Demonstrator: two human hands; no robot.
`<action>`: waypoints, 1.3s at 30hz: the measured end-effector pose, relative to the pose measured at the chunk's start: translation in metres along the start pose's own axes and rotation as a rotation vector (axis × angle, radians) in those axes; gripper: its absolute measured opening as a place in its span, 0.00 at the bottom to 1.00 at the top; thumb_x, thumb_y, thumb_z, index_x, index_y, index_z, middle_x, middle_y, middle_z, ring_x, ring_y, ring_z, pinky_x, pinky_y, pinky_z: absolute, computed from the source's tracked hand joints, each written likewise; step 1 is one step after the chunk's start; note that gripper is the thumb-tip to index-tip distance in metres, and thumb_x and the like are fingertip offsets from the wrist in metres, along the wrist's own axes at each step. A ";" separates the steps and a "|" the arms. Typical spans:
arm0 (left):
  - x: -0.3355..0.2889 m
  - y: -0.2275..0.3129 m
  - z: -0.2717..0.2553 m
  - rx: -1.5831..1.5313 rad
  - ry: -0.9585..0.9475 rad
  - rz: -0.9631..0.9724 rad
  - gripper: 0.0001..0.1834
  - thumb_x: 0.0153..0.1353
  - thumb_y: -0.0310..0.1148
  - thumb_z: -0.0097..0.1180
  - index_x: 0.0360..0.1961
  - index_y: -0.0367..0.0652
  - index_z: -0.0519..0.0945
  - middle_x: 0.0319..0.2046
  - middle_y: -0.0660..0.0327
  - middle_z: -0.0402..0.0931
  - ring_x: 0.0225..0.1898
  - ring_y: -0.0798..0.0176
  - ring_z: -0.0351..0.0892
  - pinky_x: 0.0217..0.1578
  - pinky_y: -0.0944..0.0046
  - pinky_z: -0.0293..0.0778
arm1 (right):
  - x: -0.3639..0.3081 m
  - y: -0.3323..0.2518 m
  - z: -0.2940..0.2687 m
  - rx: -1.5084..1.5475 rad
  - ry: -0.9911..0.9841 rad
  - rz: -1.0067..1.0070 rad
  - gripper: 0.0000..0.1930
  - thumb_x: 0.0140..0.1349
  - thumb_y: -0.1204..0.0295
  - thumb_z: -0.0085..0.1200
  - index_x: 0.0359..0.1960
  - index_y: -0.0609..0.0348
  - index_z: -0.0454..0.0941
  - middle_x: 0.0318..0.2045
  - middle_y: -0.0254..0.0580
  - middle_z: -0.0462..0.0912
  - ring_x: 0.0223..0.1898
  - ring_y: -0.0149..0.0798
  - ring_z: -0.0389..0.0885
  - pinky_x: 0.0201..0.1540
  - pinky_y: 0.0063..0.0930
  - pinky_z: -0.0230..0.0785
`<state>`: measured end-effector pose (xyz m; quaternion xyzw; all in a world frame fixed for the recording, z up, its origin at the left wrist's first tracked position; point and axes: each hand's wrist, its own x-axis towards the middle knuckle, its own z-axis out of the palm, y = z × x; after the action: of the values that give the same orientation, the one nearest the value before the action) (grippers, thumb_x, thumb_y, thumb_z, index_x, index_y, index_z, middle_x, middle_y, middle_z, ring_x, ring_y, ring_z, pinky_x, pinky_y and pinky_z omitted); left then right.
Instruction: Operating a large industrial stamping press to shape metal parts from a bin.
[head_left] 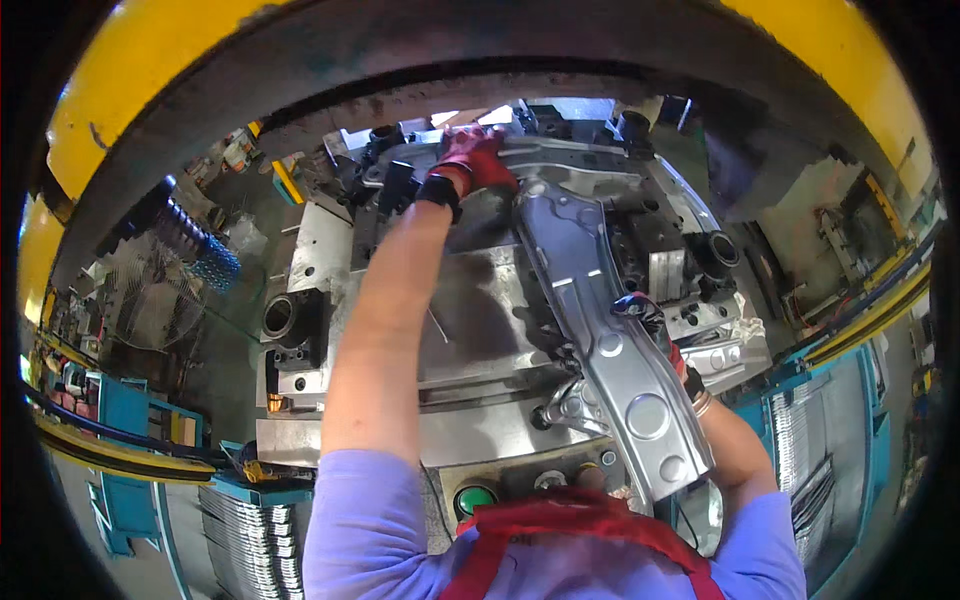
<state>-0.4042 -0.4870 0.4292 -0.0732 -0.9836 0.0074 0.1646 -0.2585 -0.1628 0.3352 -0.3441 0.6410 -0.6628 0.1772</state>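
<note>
My right hand (652,322), in a dark and red glove, is closed on the right edge of a long grey stamped metal part (590,310). The part slants from the middle of the press die down toward my chest, its near end over the control panel. With my left arm stretched far forward, my left hand (474,158), in a red glove, is at a second stamped metal part (570,158) across the back of the die. Its fingers appear bent over that part's edge, though the grip is partly hidden. Another stamped piece (715,357) lies right of my right hand.
The steel die (465,300) has guide bushings (283,318) at its corners. A dark press beam (480,40) arches overhead, with yellow frame sides. A green button (475,500) sits on the near panel. Blue racks (260,490) of stacked metal parts stand at both sides.
</note>
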 end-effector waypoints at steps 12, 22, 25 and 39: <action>-0.226 0.019 -0.053 -0.031 0.506 -0.073 0.49 0.30 0.50 0.68 0.58 0.52 0.65 0.47 0.54 0.67 0.52 0.47 0.63 0.59 0.45 0.48 | -0.156 -0.024 -0.018 0.800 0.048 0.477 0.31 0.49 0.73 0.56 0.58 0.59 0.62 0.56 0.50 0.68 0.54 0.45 0.69 0.54 0.39 0.65; -0.474 0.049 -0.005 -0.240 -0.040 -0.295 0.54 0.26 0.47 0.71 0.60 0.50 0.63 0.53 0.51 0.63 0.56 0.46 0.59 0.62 0.44 0.46 | -0.237 -0.026 -0.052 0.261 0.372 0.476 0.34 0.52 0.62 0.58 0.59 0.60 0.58 0.46 0.40 0.72 0.45 0.34 0.72 0.46 0.29 0.68; -0.480 0.045 0.039 -0.211 -0.180 -0.311 0.54 0.25 0.47 0.70 0.60 0.50 0.62 0.52 0.52 0.65 0.57 0.49 0.60 0.63 0.45 0.44 | -0.195 -0.056 -0.023 0.037 0.272 0.480 0.34 0.51 0.61 0.58 0.58 0.60 0.59 0.42 0.36 0.74 0.41 0.29 0.73 0.42 0.25 0.69; -0.458 0.012 0.136 -0.137 -0.308 -0.189 0.53 0.31 0.54 0.68 0.61 0.47 0.61 0.57 0.47 0.60 0.61 0.44 0.55 0.64 0.43 0.43 | 0.009 -0.091 0.020 -1.347 0.202 -0.166 0.53 0.33 0.57 0.68 0.64 0.54 0.53 0.60 0.58 0.58 0.61 0.57 0.55 0.64 0.45 0.47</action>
<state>-0.0181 -0.5411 0.1521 0.0102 -0.9979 -0.0639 0.0064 -0.2317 -0.1728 0.4247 -0.3636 0.8984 -0.1601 -0.1874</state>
